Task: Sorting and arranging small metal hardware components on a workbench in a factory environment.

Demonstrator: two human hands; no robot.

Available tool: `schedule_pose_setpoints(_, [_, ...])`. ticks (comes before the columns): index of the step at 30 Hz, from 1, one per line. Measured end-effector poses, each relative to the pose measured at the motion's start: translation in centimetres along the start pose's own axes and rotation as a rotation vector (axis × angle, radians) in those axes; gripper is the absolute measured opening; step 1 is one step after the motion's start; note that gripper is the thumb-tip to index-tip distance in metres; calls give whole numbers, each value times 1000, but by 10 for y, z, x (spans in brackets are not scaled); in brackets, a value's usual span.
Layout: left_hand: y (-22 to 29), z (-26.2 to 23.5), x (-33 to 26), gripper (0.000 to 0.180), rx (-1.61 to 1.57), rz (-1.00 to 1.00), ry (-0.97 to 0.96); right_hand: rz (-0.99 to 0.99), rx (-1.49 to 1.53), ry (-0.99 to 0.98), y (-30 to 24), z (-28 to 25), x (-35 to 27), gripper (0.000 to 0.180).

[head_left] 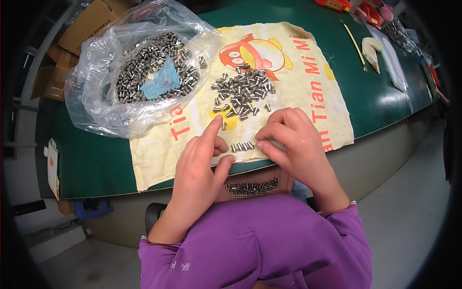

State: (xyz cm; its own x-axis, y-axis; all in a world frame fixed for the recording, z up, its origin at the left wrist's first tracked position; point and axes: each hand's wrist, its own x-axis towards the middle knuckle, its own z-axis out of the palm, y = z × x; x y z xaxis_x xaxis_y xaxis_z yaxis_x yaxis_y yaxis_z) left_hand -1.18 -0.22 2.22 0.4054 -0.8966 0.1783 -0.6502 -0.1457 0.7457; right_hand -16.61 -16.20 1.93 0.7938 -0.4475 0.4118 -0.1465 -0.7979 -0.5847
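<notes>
A short row of small silver screws (242, 146) lies on the cloth near the table's front edge, between my hands. My left hand (196, 156) is to the left of the row, its index finger stretched toward a single screw (224, 126) and its thumb apart, with nothing seen in it. At the row's right end is my right hand (299, 143), fingers curled and thumb and index tips close together. Whether a screw is between them is hidden. Beyond both hands a loose pile of screws (243, 91) spreads over the printed yellowish cloth (308, 101).
A clear plastic bag (94, 108) full of screws, with a blue scrap (162, 81) on top, stands at the left. Below the table edge, a pinkish basket (285, 185) holds more screws. Cardboard boxes (91, 26) are at the far left; red bins (334, 4) at the far right.
</notes>
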Motion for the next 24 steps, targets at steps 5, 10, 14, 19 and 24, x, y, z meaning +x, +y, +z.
schedule_pose_setpoints(5, [-3,3,1,75,26,27,9,-27,70,-65,-2,5,-3,15])
schedule_pose_setpoints(10, [-4,2,1,74,22,13,12,-41,72,-64,-3,8,-3,16])
schedule_pose_setpoints(14, [-4,-1,1,74,36,17,16,-56,73,-62,-5,11,-2,16])
schedule_pose_setpoints(19, [-10,1,1,71,10,40,48,-61,59,-65,-7,14,-2,16])
schedule_pose_setpoints(24, [-11,1,3,69,21,44,42,-54,56,-73,-8,13,-2,16])
